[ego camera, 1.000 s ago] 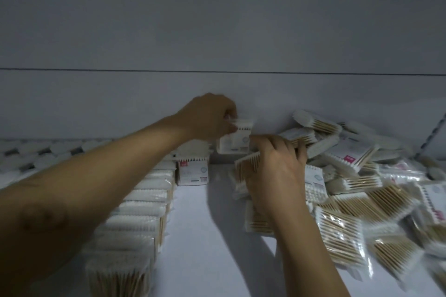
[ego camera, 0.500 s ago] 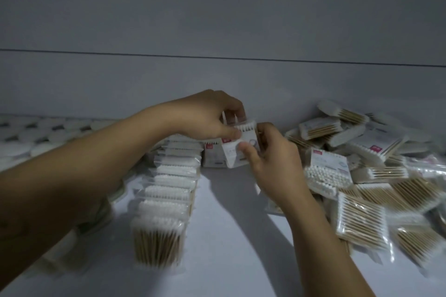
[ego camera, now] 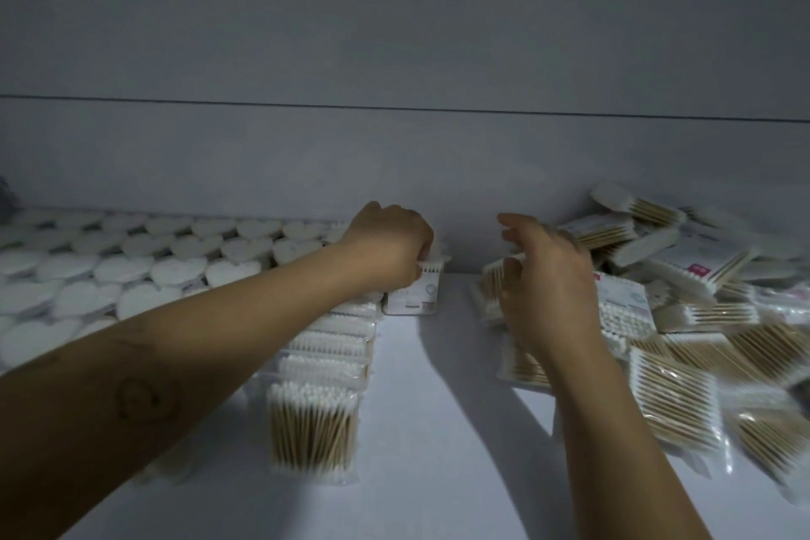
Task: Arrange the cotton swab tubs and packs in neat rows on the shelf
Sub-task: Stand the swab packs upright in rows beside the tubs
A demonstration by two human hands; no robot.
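My left hand (ego camera: pixel 390 243) grips the top of an upright cotton swab pack (ego camera: pixel 414 292) standing at the back of the white shelf (ego camera: pixel 429 430), at the far end of a straight row of upright packs (ego camera: pixel 322 368). My right hand (ego camera: pixel 548 285) hovers with loosely spread fingers over a loose heap of swab packs (ego camera: pixel 683 320) on the right, holding nothing that I can see. Heart-shaped white tubs (ego camera: pixel 131 272) fill the shelf's left side in rows.
The grey back wall (ego camera: pixel 394 153) stands right behind the packs. A bare strip of shelf runs between the row and the heap. The heap spreads to the right edge of view.
My right hand has let go of the pack and moved right over the heap. My left hand has set the pack upright at the row's far end.
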